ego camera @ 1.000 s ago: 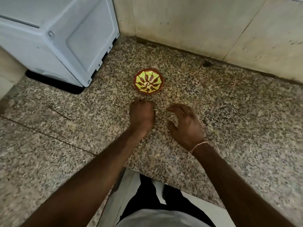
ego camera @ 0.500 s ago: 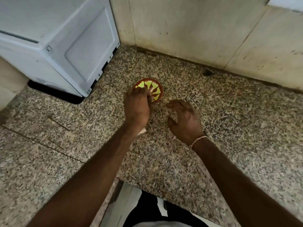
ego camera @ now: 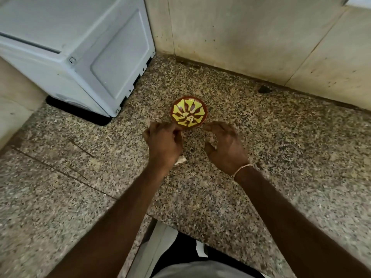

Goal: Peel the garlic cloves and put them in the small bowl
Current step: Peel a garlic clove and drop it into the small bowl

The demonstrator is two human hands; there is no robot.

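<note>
Head view looks down on a speckled granite counter (ego camera: 281, 157), with the small bowl (ego camera: 188, 112) as the landmark: red-brown, painted with yellow rays, standing upright. 1 pale peeled garlic clove (ego camera: 190, 118) seems to lie inside the bowl near its front wall, though it is hard to tell apart from the yellow paint.

Just in front of the bowl and to its left, the left hand (ego camera: 163, 143) has its fingers (ego camera: 170, 128) curled together near the front-left rim; whether they pinch anything cannot be told. Just in front of the bowl and to its right, the right hand (ego camera: 224, 145) hovers with loosely curved, spread fingers (ego camera: 212, 126) holding nothing, their tips close to the front-right rim. A thin bracelet (ego camera: 242, 169) sits on that wrist.

In front of the bowl, partly hidden under the left hand's heel, a whitish scrap of garlic skin (ego camera: 180, 159) lies on the counter.

Behind the bowl to the left stands a white appliance (ego camera: 80, 53). Behind it to the right runs a tiled wall (ego camera: 241, 37), with a dark spot (ego camera: 264, 88) at its foot. Nothing lies between either hand and the bowl.
</note>
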